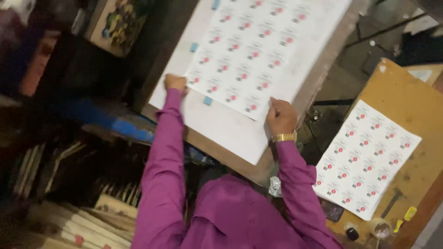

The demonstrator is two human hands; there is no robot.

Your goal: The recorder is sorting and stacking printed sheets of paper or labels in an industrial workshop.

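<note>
Paper is the thing in hand: a large printed sheet of repeated small red-and-grey marks lies flat on a white board atop a brown table, its long axis running away from the person, tilted toward upper right. It looks light, thin and floppy, easily creased, best held at its near corners. The left hand is curled shut on the near left corner; the right hand, with a gold watch, pinches the near right edge. A second sheet rests well apart on a wooden bench.
</note>
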